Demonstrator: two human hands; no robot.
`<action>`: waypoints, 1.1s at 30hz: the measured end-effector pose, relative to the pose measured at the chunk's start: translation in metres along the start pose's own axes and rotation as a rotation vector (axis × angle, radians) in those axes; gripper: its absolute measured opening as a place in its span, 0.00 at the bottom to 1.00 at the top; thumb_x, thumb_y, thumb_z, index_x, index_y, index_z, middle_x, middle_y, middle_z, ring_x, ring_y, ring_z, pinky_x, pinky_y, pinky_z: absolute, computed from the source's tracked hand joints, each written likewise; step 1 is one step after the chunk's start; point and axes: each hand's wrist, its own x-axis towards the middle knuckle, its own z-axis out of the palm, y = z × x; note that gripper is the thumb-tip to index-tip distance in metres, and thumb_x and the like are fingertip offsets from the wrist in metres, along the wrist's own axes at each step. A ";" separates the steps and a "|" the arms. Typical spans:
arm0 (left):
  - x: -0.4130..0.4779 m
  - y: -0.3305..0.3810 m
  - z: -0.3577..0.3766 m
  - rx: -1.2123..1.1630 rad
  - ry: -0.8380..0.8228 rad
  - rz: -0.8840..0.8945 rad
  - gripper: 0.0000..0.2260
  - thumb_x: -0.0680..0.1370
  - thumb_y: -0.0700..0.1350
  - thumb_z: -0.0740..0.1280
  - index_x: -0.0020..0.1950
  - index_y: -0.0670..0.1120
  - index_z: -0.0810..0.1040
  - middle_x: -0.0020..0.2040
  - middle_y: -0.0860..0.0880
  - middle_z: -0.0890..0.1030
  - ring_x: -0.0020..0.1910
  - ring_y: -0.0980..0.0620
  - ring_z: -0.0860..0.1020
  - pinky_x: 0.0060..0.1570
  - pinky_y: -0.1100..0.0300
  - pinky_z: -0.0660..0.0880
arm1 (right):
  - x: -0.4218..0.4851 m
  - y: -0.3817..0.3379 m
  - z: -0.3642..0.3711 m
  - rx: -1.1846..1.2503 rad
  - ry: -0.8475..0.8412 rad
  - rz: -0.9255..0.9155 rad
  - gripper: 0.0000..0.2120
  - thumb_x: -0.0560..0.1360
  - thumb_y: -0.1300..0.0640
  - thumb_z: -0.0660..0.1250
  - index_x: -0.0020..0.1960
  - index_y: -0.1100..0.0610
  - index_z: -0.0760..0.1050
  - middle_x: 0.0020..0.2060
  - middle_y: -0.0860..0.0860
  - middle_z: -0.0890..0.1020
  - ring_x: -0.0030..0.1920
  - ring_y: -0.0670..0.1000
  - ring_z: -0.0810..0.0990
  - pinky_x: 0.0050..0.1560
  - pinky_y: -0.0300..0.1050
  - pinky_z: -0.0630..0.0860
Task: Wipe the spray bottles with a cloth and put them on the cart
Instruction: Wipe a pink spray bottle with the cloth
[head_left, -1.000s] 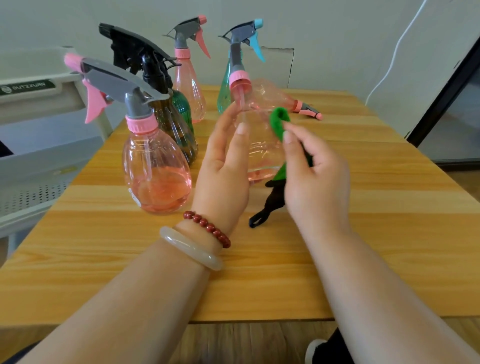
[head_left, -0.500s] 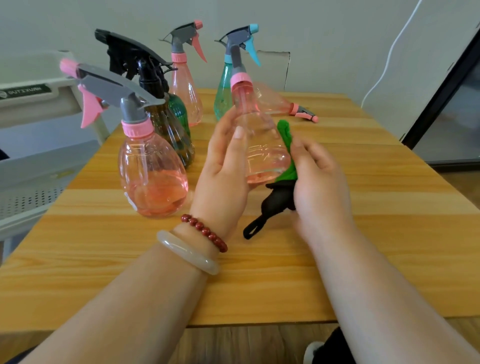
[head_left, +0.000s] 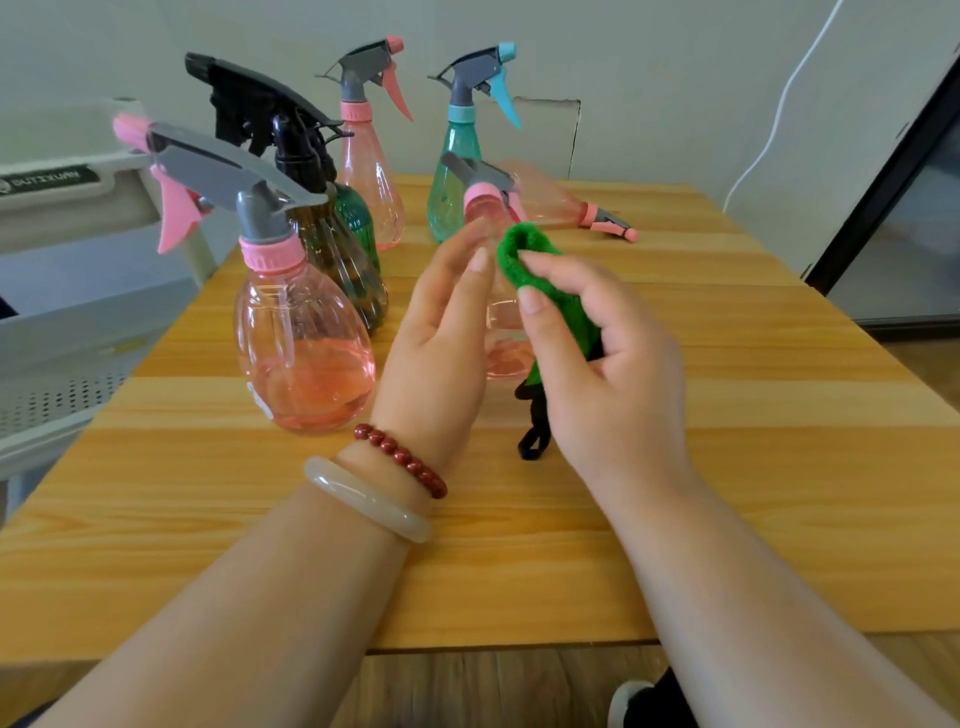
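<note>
My left hand (head_left: 441, 338) grips a small clear pink spray bottle (head_left: 506, 353) upright above the wooden table (head_left: 727, 415); its pink collar and grey head show above my fingers. My right hand (head_left: 608, 374) presses a green cloth (head_left: 540, 280) against the bottle's right side, and a black loop of the cloth hangs below. On the table stand a large pink bottle (head_left: 301, 343), a dark bottle with black trigger (head_left: 332, 244), a tall pink bottle (head_left: 369, 171) and a teal bottle (head_left: 457, 166). Another pink bottle (head_left: 561, 202) lies on its side behind.
A grey cart (head_left: 67, 260) with a perforated shelf stands just left of the table. A white cable (head_left: 779, 104) runs down the wall at the back right, beside a dark door frame (head_left: 893, 171).
My right hand has moved the green cloth down the bottle's side and back up toward its neck. The held bottle has turned, so its grey head now points left.
</note>
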 end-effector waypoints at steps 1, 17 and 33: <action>-0.002 0.001 0.000 -0.010 0.011 0.013 0.20 0.78 0.57 0.63 0.69 0.57 0.75 0.67 0.55 0.78 0.68 0.55 0.75 0.67 0.45 0.72 | 0.001 0.001 0.001 0.008 0.031 0.029 0.09 0.80 0.58 0.65 0.59 0.54 0.79 0.50 0.38 0.80 0.52 0.34 0.78 0.52 0.26 0.70; -0.010 0.005 0.007 0.041 0.045 0.094 0.13 0.84 0.45 0.60 0.69 0.53 0.74 0.60 0.56 0.82 0.60 0.54 0.80 0.61 0.47 0.78 | 0.006 0.011 -0.003 0.097 0.106 0.506 0.11 0.83 0.54 0.61 0.49 0.52 0.82 0.34 0.39 0.79 0.36 0.37 0.75 0.39 0.32 0.68; -0.007 0.002 0.004 0.124 0.038 0.103 0.17 0.85 0.50 0.58 0.74 0.56 0.68 0.67 0.64 0.73 0.64 0.74 0.69 0.66 0.73 0.65 | 0.009 -0.003 -0.003 0.518 0.038 0.697 0.17 0.82 0.50 0.61 0.40 0.39 0.82 0.43 0.43 0.85 0.46 0.46 0.83 0.52 0.48 0.78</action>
